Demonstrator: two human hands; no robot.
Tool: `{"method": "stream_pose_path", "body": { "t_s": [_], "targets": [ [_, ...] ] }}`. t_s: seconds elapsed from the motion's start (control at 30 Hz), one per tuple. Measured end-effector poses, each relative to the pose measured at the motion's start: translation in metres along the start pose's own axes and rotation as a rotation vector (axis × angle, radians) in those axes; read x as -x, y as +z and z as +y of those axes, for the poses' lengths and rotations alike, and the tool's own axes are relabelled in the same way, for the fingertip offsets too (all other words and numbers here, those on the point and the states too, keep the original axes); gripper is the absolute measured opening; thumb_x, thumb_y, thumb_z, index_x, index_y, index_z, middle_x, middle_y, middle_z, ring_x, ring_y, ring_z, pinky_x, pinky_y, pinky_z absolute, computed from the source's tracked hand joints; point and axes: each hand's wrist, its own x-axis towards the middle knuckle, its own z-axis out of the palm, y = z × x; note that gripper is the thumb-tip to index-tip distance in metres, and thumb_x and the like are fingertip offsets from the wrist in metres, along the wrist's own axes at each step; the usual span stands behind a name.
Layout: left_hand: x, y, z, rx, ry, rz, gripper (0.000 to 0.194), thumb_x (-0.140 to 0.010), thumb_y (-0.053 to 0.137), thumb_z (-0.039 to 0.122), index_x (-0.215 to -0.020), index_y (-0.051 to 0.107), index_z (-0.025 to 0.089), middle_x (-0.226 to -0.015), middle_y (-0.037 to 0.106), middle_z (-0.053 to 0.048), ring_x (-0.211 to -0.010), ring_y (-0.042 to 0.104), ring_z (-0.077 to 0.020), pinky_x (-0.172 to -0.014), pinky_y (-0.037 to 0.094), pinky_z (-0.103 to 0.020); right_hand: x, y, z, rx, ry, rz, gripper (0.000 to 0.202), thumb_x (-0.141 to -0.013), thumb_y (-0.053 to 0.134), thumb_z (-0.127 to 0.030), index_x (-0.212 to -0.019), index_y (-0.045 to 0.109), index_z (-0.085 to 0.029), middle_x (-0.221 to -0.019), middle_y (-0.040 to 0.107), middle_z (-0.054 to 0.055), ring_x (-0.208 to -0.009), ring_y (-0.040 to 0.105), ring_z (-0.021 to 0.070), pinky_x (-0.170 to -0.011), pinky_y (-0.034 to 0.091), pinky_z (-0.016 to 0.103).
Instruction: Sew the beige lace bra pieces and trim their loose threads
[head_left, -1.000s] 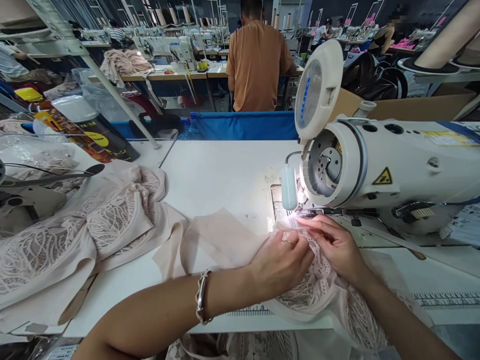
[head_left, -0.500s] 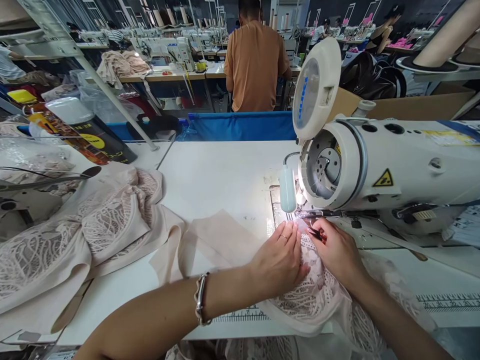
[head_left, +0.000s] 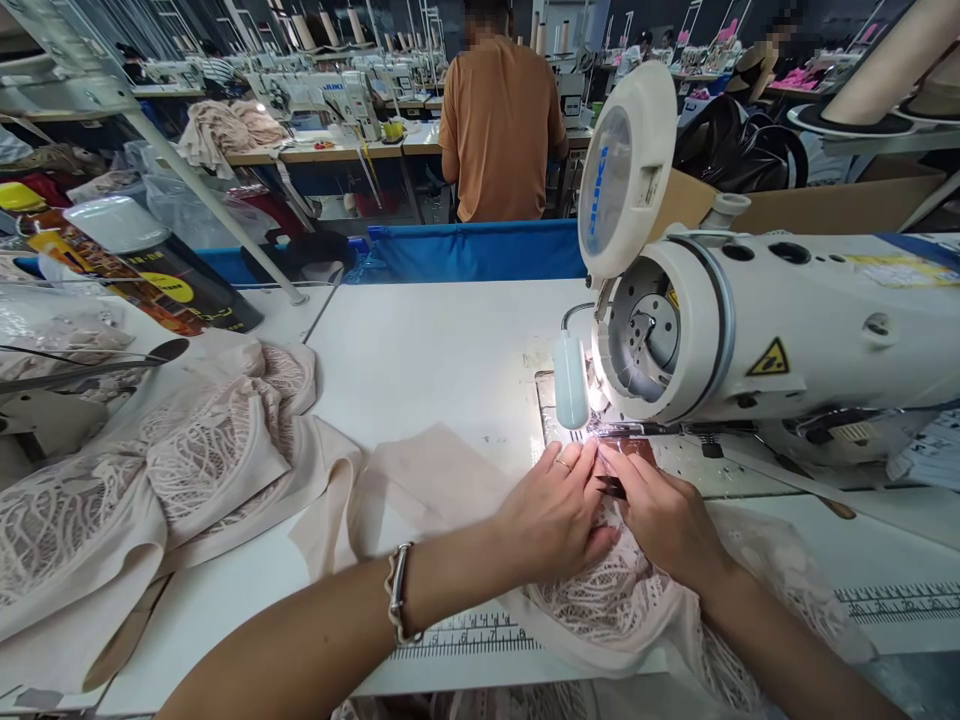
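A beige lace garment piece (head_left: 592,590) lies bunched at the sewing machine (head_left: 750,330) and hangs over the table's front edge. My left hand (head_left: 555,515), its fingers pressed together, grips the piece's upper edge just in front of the needle area. Close against it, my right hand (head_left: 664,515) is closed, fingertips also at that edge. Dark pointed thread snips (head_left: 611,487) poke out from under its fingers; their handle is hidden in the palm. The needle itself is hard to make out behind the small lamp (head_left: 571,385).
More beige lace pieces (head_left: 217,450) are piled on the left of the white table (head_left: 435,350). Behind them lean a spray can (head_left: 180,265) and a metal pole (head_left: 202,190). A ruler strip (head_left: 480,632) runs along the front edge. Beyond a blue cloth (head_left: 480,250) sits a person (head_left: 499,125).
My right hand has moved left and forward, up against my left fingers. The thread snips have swung leftward and show less. The view has shifted slightly.
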Motion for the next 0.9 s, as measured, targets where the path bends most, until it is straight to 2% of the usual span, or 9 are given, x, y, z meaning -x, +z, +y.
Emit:
{"method": "stream_pose_path", "body": {
  "t_s": [0.13,0.3,0.53,0.9],
  "targets": [
    [0.0002,-0.0003,-0.0028,0.027,-0.032,-0.016,0.072,-0.099,0.046,0.055,-0.143,0.044,-0.001,-0.148,0.051,-0.022,-0.133,0.049,-0.0347,-0.114,0.031,-0.048,-0.0005,-0.0018,-0.0011,0.039,-0.013,-0.001,0.045,-0.085,0.039,0.000,-0.120,0.067,-0.008,-0.096,0.076,0.010,-0.065,0.070,0.0177,-0.061,0.054,0.028],
    [0.0007,-0.0033,-0.0057,0.053,-0.047,-0.056,0.073,-0.099,0.043,0.056,-0.145,0.042,0.000,-0.151,0.048,-0.021,-0.136,0.046,-0.0344,-0.115,0.030,-0.049,-0.0017,-0.0042,-0.0038,0.070,0.012,-0.021,0.047,-0.084,0.038,0.000,-0.119,0.068,-0.009,-0.088,0.075,0.007,-0.055,0.064,0.0157,-0.053,0.051,0.028],
    [0.0020,-0.0028,-0.0055,-0.020,-0.064,-0.036,0.070,-0.101,0.038,0.056,-0.146,0.041,0.002,-0.152,0.047,-0.022,-0.138,0.045,-0.0347,-0.114,0.029,-0.053,-0.0021,-0.0035,-0.0048,0.076,0.075,-0.093,0.050,-0.084,0.038,0.001,-0.123,0.068,-0.009,-0.081,0.072,0.005,-0.054,0.064,0.0165,-0.050,0.048,0.029],
    [0.0017,-0.0018,-0.0084,-0.061,-0.061,-0.037,0.072,-0.102,0.033,0.057,-0.146,0.041,0.001,-0.151,0.048,-0.024,-0.137,0.046,-0.0354,-0.112,0.032,-0.056,-0.0065,-0.0052,-0.0052,0.074,0.091,-0.111,0.050,-0.084,0.039,-0.001,-0.124,0.067,-0.012,-0.079,0.071,0.004,-0.052,0.064,0.0171,-0.049,0.044,0.030]
  ]
}}
